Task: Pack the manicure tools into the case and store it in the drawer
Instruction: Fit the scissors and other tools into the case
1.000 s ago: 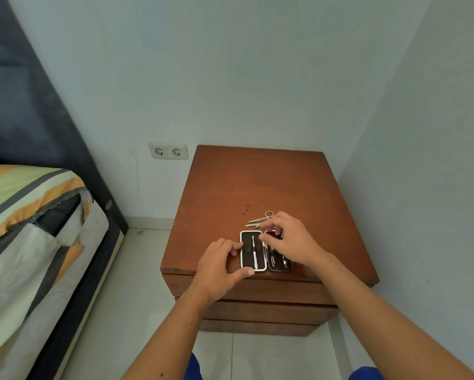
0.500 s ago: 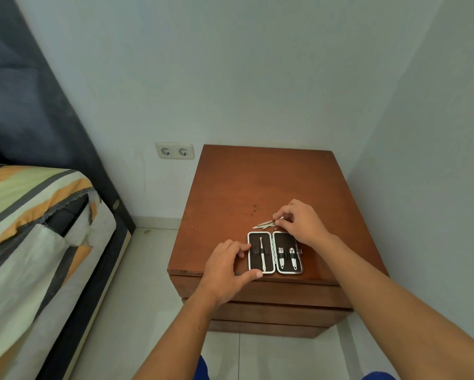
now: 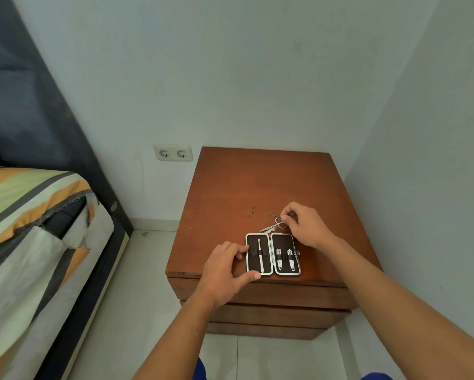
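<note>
So the bed [image 3: 33,215] with the striped orange and grey cover fills the left side, dark headboard behind it, pale walls all around. Wedged in the corner is the brown wooden bench [image 3: 263,187], basically a nightstand, with shut drawer fronts [image 3: 266,296] stacked below the top. A double wall socket [image 3: 172,152] sits just left of it.

The manicure case [image 3: 273,254] lies open flat near the front edge of the bench, two dark halves with white trim. Left half has one thin metal tool [image 3: 260,255] strapped in, right half has two small clippers [image 3: 284,258] side by side under a strap.

Left hand [image 3: 224,272] is pressed on the case's left edge, thumb at the front corner and fingers curled at the side, steadying it. Right hand [image 3: 305,224] is just behind the case, fingertips pinched on the small scissors [image 3: 277,218], lifted a bit. A flat metal file thing [image 3: 268,229] lies on the wood under them, right behind the case.
</note>
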`<act>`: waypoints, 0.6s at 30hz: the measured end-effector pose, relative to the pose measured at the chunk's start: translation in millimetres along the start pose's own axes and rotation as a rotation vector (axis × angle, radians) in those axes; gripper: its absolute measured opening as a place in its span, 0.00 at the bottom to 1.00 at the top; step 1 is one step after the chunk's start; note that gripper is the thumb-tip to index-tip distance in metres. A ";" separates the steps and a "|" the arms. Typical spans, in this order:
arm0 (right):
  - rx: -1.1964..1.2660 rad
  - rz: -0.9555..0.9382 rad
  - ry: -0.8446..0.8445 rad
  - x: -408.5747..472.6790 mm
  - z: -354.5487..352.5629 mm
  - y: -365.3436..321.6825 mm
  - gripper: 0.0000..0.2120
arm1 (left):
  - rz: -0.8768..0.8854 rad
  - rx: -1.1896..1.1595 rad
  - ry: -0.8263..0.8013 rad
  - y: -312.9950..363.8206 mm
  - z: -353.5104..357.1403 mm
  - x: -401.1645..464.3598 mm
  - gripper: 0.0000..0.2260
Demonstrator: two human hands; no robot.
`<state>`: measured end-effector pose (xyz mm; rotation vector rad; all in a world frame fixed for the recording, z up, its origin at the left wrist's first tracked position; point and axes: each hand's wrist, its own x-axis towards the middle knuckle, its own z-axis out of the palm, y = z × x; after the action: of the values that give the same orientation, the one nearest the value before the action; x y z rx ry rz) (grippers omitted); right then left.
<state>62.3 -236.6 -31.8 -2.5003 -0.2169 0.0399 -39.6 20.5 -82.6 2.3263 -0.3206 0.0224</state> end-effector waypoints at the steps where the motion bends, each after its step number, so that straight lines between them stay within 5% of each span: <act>1: 0.058 0.027 0.015 -2.0 -2.4 0.1 0.05 | 0.001 0.002 0.000 0.2 -0.2 0.0 0.27; 11: 0.459 0.095 -0.167 -19.1 -6.6 -14.0 0.27 | 0.005 0.001 0.007 2.7 -1.4 -0.5 0.27; 18: 0.572 0.084 -0.175 -19.4 3.4 -31.9 0.16 | 0.012 0.009 0.009 2.7 -1.3 -0.3 0.27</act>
<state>38.3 -212.4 -16.1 -1.9334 -0.1454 0.3119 -40.5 19.6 -79.8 2.3323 -0.3299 0.0404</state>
